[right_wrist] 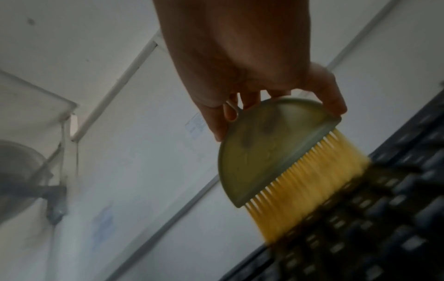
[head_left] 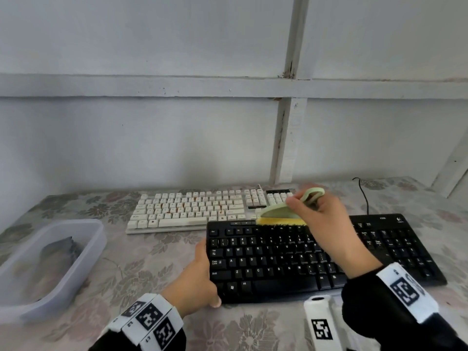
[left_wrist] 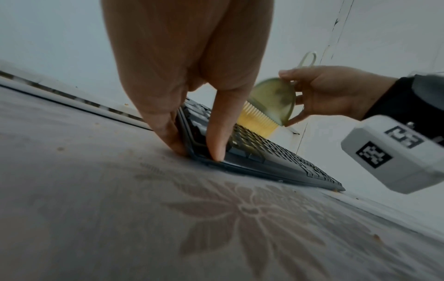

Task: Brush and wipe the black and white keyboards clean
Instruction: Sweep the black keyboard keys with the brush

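The black keyboard (head_left: 278,262) lies near me on the floral tablecloth, with the white keyboard (head_left: 187,209) just behind it to the left. My left hand (head_left: 205,274) holds the black keyboard's front left corner (left_wrist: 240,161); its thumb lies on top and its fingers press the left edge. My right hand (head_left: 304,209) grips a pale green half-round brush (head_left: 276,214) with yellow bristles (right_wrist: 300,190). The bristle tips touch the black keyboard's top key rows (right_wrist: 384,228). The brush (left_wrist: 271,100) is blurred in the left wrist view.
A clear plastic tub (head_left: 83,264) with a grey cloth (head_left: 60,252) in it stands at the left. A thin black cable (head_left: 364,196) runs back from the black keyboard toward the wall. Small crumbs (left_wrist: 60,148) lie on the tablecloth (head_left: 141,274).
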### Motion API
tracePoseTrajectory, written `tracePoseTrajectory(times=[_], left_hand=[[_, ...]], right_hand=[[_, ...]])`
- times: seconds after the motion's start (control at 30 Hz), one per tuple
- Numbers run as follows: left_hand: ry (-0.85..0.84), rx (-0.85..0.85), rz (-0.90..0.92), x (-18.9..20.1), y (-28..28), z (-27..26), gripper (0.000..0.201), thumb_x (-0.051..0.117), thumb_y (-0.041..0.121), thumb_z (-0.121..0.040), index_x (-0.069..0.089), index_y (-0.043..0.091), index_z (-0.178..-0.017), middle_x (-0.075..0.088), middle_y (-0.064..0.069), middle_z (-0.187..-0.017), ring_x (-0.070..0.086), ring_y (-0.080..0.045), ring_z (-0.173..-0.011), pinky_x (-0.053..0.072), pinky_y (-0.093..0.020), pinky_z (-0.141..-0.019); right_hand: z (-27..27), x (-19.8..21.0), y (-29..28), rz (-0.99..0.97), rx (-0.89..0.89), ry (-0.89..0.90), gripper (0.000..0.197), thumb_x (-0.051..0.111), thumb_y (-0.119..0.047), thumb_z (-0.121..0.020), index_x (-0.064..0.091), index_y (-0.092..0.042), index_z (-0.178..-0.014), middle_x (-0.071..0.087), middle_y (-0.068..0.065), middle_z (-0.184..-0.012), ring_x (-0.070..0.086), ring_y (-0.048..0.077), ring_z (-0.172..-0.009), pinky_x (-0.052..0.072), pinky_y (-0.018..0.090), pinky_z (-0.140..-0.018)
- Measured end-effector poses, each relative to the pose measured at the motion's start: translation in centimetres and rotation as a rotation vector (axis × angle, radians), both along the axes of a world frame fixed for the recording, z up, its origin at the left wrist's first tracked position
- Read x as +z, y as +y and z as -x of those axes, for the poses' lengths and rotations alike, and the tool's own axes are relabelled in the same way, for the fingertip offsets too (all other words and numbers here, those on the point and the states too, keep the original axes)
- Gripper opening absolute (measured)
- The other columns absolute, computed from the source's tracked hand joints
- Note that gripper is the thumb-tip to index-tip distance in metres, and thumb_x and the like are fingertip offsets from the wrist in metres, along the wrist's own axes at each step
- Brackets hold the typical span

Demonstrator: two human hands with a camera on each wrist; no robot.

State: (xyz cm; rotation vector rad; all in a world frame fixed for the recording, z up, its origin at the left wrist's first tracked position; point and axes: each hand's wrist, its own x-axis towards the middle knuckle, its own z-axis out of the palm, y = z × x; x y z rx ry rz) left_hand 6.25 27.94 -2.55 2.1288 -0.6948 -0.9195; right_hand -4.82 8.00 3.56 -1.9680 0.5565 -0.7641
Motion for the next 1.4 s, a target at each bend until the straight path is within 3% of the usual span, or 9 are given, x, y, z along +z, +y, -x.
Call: tracePoseTrajectory(times=[0.23,0.43,0.67,0.83,0.93,1.03,1.17,1.3,1.4], left_hand=[[0.016,0.005,0.019,-0.3,0.0,-0.1,0.104,0.060,-0.013,-0.072,-0.004,0.032,-0.142,0.060,-0.002,-0.096,0.058,-0.011,-0.083,0.043,-0.017,-0.061],[0.006,0.013,0.033,-0.2,0.0,0.1,0.106,0.057,-0.013,-0.069,-0.005,0.034,-0.142,0.064,-0.007,-0.091,0.060,-0.013,-0.076,0.046,-0.016,-0.061],[0.005,0.028,0.071,-0.5,0.1,-0.1,0.109,0.055,-0.012,-0.065,-0.004,0.037,-0.142,0.065,-0.017,-0.102,0.064,-0.028,-0.091,0.052,-0.029,-0.073],[-0.005,0.016,0.060,-0.7,0.1,-0.1,0.109,0.057,-0.012,-0.068,-0.005,0.037,-0.142,0.065,-0.007,-0.100,0.063,-0.018,-0.088,0.052,-0.024,-0.075],[0.004,0.023,0.062,-0.7,0.1,-0.2,0.107,0.057,-0.012,-0.069,-0.005,0.037,-0.142,0.064,-0.005,-0.094,0.062,-0.015,-0.080,0.049,-0.018,-0.065],[-0.015,0.018,0.041,-0.8,0.0,-0.3,0.108,0.059,-0.009,-0.069,-0.007,0.036,-0.141,0.064,-0.003,-0.092,0.061,-0.012,-0.076,0.048,-0.017,-0.060],[-0.079,-0.007,-0.005,-1.0,-0.3,-0.5,0.110,0.065,-0.002,-0.068,-0.010,0.025,-0.142,0.062,0.002,-0.089,0.061,-0.008,-0.074,0.045,-0.014,-0.059],[-0.082,-0.001,0.008,-0.8,-0.1,-0.4,0.106,0.063,-0.005,-0.069,-0.006,0.029,-0.142,0.062,0.000,-0.091,0.060,-0.010,-0.080,0.045,-0.015,-0.061],[-0.058,0.008,0.033,-0.8,0.1,-0.4,0.107,0.060,-0.009,-0.068,-0.004,0.032,-0.143,0.063,-0.002,-0.096,0.062,-0.013,-0.088,0.049,-0.020,-0.071]], right_hand=[[3.3,0.5,-5.2,0.163,-0.199,0.038,0.015,0.062,-0.024,-0.089,0.062,-0.013,-0.079,0.064,0.008,-0.074,0.056,0.024,-0.066,0.042,0.023,-0.056],[3.1,0.1,-5.4,-0.014,0.049,-0.036,0.011,0.066,-0.021,-0.084,0.064,-0.019,-0.073,0.066,-0.006,-0.069,0.059,0.008,-0.065,0.047,0.012,-0.062],[7.8,1.0,-10.7,0.155,-0.408,0.103,0.011,0.063,-0.020,-0.089,0.062,-0.013,-0.081,0.062,0.004,-0.072,0.060,0.029,-0.077,0.037,0.023,-0.057],[5.1,3.0,-6.6,0.174,-0.224,-0.035,0.017,0.062,-0.020,-0.089,0.057,-0.013,-0.075,0.063,0.011,-0.069,0.049,0.018,-0.057,0.034,0.023,-0.049],[1.4,2.8,-0.7,0.108,0.058,-0.035,0.015,0.060,-0.021,-0.090,0.060,-0.009,-0.080,0.056,-0.002,-0.063,0.043,0.003,-0.050,0.036,0.019,-0.051],[-1.9,1.6,4.7,0.099,0.220,-0.003,0.015,0.060,-0.029,-0.089,0.062,-0.017,-0.081,0.060,-0.002,-0.069,0.050,0.006,-0.060,0.046,0.028,-0.062],[-4.2,-0.3,7.9,0.133,0.225,-0.006,0.019,0.058,-0.045,-0.084,0.055,-0.027,-0.081,0.059,-0.011,-0.073,0.057,0.021,-0.082,0.049,0.048,-0.076],[-2.9,-1.6,6.4,0.182,0.094,0.045,0.016,0.059,-0.041,-0.087,0.055,-0.030,-0.077,0.059,-0.013,-0.071,0.054,0.005,-0.067,0.052,0.043,-0.076],[-1.4,-1.3,4.8,0.289,-0.067,0.152,0.023,0.057,-0.040,-0.090,0.046,-0.034,-0.070,0.056,-0.014,-0.077,0.052,0.013,-0.085,0.041,0.039,-0.084]])
